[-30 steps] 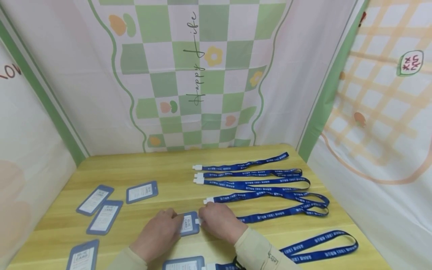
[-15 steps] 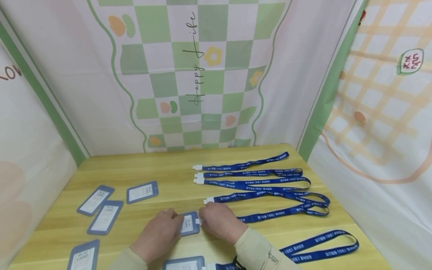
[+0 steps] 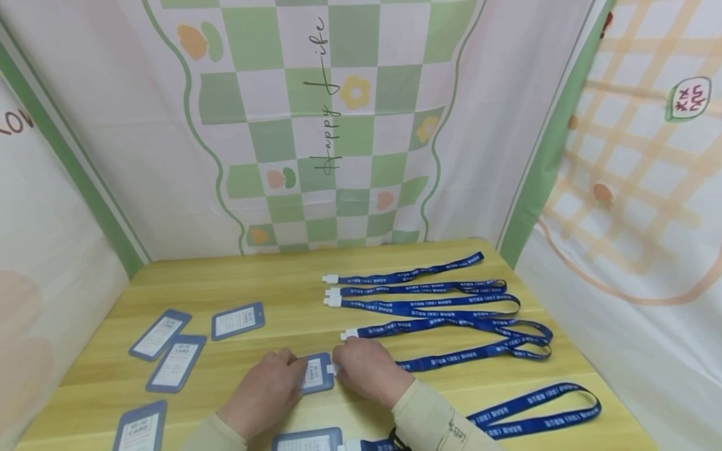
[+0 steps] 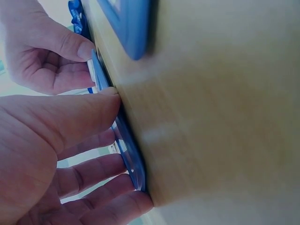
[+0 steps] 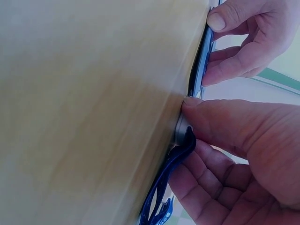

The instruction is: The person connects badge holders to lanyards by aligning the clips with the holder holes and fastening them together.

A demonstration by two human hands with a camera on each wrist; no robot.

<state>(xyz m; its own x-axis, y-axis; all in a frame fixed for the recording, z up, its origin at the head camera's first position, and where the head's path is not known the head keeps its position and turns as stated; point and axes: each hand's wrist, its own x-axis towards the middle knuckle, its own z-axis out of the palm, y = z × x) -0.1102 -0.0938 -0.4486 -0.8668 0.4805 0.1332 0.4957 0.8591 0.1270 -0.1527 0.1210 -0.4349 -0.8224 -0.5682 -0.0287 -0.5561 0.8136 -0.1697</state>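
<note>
A blue-framed ID badge holder [image 3: 319, 383] with a white card lies between the hands near the front of the table. My left hand [image 3: 264, 389] grips it by its long edges, thumb on one side and fingers on the other in the left wrist view. At its slotted end, my right hand [image 3: 369, 368] pinches the white clip [image 5: 182, 132] of a dark blue lanyard [image 3: 442, 362]. The clip meets the holder's end; whether it is fastened through the slot is hidden by the fingers. The lanyard's strap runs off to the right beneath the right hand.
Several loose badge holders [image 3: 176, 363] lie at the left, two of them touching. More blue lanyards [image 3: 417, 305] stretch across the right side, white clips facing left. By the front edge, another badge holder [image 3: 307, 440] sits against a lanyard's clip [image 3: 351, 445]. Printed curtains surround the table [image 3: 282, 282].
</note>
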